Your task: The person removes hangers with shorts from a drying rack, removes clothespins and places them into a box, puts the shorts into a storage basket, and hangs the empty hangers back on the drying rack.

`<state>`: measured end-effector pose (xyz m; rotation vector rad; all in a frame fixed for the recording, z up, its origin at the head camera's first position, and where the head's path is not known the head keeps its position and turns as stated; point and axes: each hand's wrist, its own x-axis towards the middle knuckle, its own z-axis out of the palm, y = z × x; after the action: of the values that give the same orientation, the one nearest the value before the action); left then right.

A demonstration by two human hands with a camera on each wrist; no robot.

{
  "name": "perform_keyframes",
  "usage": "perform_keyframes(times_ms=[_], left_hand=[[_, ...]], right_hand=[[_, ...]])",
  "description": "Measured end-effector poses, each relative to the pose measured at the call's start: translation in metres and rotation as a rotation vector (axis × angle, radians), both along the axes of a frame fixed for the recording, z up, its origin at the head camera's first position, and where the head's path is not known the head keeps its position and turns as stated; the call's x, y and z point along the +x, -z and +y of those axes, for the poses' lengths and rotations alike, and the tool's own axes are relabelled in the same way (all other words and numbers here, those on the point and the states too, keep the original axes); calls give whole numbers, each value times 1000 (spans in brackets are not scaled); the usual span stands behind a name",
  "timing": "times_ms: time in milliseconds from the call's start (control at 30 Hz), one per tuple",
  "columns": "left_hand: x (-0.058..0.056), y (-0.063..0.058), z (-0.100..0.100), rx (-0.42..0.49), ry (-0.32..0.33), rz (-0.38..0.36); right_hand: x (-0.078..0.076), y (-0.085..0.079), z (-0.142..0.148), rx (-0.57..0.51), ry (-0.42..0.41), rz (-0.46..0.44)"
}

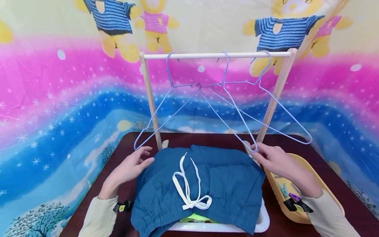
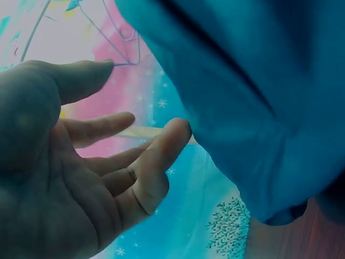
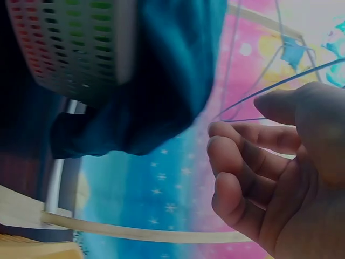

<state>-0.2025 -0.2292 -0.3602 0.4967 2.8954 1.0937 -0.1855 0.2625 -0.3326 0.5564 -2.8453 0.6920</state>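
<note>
Three lilac wire hangers hang from the rod of a small rack. At the lower corner of the middle hanger (image 1: 239, 110), my right hand (image 1: 273, 161) has its thumb and curled fingers around the wire. My left hand (image 1: 130, 169) is beside the left hanger (image 1: 154, 117), fingers loosely spread, thumb tip right at its lower corner in the left wrist view. The right hanger (image 1: 285, 110) hangs free of both hands. Between the hands lies a pair of dark blue drawstring shorts (image 1: 231, 184), its white cord tied in a bow, draped over a white perforated basket (image 3: 70, 48).
The wooden rack (image 1: 276, 98) stands on a dark brown table (image 1: 118, 164). At the right sits a yellow basket (image 1: 322, 184) holding a light-blue clothespin (image 1: 283, 190) and a purple clothespin (image 1: 294, 197). Bright green cloth (image 1: 195, 217) shows under the shorts. A printed curtain (image 1: 59, 98) surrounds the table.
</note>
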Motion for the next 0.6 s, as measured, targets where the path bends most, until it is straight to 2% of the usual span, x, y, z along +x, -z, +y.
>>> perform_keyframes(times_ms=[100,267,433,600], left_hand=[[5,0,1,-30,-7,-40],[10,2,5,-29,-2,-117],[12,9,8,-62,-14,-161],[11,16,11,-132,-4,-138]], right_hand=[[-4,5,-1,18,-25,-17],[-8,10,-3,49,-68,-51],[-11,17,-3,123,-40,-152],[-11,26,-3,166,-58,-251]])
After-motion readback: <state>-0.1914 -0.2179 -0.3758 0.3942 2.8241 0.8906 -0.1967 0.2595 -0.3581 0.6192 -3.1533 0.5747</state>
